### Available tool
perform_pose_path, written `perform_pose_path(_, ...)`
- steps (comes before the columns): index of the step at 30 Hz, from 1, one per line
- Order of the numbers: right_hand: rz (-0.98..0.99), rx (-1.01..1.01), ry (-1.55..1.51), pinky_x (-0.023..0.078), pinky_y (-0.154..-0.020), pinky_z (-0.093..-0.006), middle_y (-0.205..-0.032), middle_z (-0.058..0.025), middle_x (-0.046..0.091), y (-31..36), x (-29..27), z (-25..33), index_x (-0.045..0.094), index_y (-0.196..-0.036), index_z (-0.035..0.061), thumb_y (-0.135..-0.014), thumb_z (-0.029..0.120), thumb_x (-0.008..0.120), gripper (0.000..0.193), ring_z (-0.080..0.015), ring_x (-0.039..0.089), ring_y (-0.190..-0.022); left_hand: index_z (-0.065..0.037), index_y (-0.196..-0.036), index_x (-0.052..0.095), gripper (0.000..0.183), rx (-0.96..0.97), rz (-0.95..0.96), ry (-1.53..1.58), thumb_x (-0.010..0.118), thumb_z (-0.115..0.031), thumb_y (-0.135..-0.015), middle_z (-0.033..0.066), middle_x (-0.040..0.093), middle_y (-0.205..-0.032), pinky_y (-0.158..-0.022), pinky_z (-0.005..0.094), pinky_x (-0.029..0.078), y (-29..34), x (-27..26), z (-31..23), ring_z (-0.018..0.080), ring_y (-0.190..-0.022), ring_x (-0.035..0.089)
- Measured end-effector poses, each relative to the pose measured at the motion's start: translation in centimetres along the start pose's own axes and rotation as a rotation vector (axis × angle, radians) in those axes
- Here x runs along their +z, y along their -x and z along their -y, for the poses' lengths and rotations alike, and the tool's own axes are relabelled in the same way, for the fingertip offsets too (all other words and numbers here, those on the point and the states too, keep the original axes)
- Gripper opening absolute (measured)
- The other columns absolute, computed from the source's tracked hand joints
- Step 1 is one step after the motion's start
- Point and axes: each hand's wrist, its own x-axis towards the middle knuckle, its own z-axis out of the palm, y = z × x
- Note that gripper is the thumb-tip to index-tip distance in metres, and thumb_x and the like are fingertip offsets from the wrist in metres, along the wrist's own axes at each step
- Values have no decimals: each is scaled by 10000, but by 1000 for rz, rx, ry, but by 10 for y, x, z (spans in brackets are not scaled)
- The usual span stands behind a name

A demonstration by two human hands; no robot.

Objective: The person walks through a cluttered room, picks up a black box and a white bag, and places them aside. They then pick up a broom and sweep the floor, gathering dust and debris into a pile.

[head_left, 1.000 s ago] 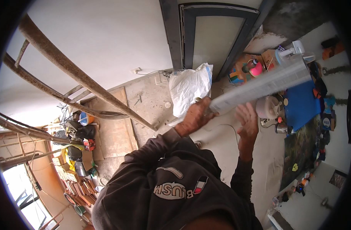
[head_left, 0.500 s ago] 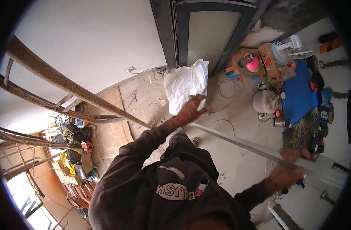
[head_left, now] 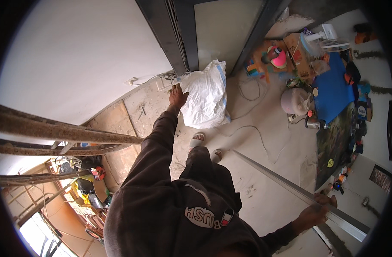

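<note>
A long, pale metal bar point(head_left: 278, 181) slants from beside my feet out to the lower right. My right hand point(head_left: 317, 210) is wrapped round it towards its lower-right end. My left arm stretches forward, and my left hand point(head_left: 177, 97) is at the left edge of a crumpled white sack point(head_left: 206, 99). Its thumb stands apart from the fingers and nothing shows in its grasp; whether it touches the sack I cannot tell. The sack sits on the floor at the foot of a dark-framed door point(head_left: 187, 38).
Rusty scaffold pipes point(head_left: 67, 132) cross at the left. Cables point(head_left: 260, 139) trail over the floor. A rice cooker-like pot point(head_left: 294, 102), a cardboard box point(head_left: 298, 55), a fan point(head_left: 329, 34) and a blue mat point(head_left: 334, 92) lie at the right. A wooden board point(head_left: 114, 124) lies near the wall.
My left hand has moved forward and left, from beside the bar to the sack's left edge. The bar has swung lower in the picture, with my right hand still round it.
</note>
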Motion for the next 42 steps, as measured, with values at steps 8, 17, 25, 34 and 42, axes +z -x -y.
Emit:
perform_pose_path(8, -10, 175, -114, 394, -846, -379, -725, -36, 430, 18, 5, -27, 399, -996, 0, -846, 189, 405, 242, -185, 475, -746, 13, -1288, 362, 753, 49, -45, -70, 737, -219, -678, 195, 453, -1227, -947, 442, 399, -43, 32, 2, 382, -1164, 421)
perform_pose_path(17, -163, 286, -120, 379, -756, -315, -743, -22, 403, 28, -24, -57, 425, -961, 67, -887, 227, 498, 190, -163, 428, -754, -23, -1348, 264, 869, -40, 40, -266, 763, -271, -681, 160, 399, -1345, -1026, 595, 202, -79, 60, -2, 357, -1293, 313)
perform_pose_path(25, -81, 213, -328, 348, -695, -280, -693, 15, 364, 23, -27, -56, 461, -966, 81, -876, 297, 545, 249, -122, 378, -691, -45, -1183, 511, 589, -42, 207, -202, 721, -352, -727, 160, 635, -1041, -866, 456, 454, -80, 92, 17, 339, -1000, 594)
perform_pose_path(34, -103, 222, -295, 343, -731, -301, -747, -18, 365, 11, -43, -76, 426, -1013, 71, -893, 304, 499, 273, -141, 370, -741, -25, -910, 650, 257, 259, 225, -32, 603, -247, -788, 213, 635, -889, -774, 440, 481, 0, 118, 9, 365, -866, 608)
perform_pose_path(42, 34, 129, 52, 386, -724, -324, -740, -52, 397, -2, -51, -96, 457, -834, 33, -931, 215, 383, 219, -168, 437, -760, -41, -875, 637, 172, 361, 185, -60, 616, -199, -809, 212, 573, -862, -672, 475, 467, 93, 58, 5, 396, -772, 586)
